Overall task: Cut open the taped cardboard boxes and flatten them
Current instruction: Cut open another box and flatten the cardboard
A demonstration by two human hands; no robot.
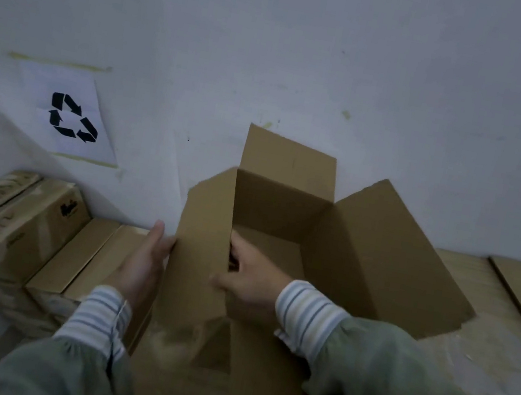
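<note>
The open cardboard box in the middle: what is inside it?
Inside the open box only bare cardboard walls and floor show, plus the fingers of the right hand curled over its left wall. The near part of the floor is hidden behind that hand and sleeve.

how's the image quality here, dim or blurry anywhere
Head view: dim, flat light with a bluish cast; the open box is fairly sharp; the right hand gripping its left wall is slightly motion-blurred; wide-angle bending tilts the recycling sign; sleeves near the bottom edge are soft.

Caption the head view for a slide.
Left hand braces the open cardboard box outside; right hand grips its wall.
</note>
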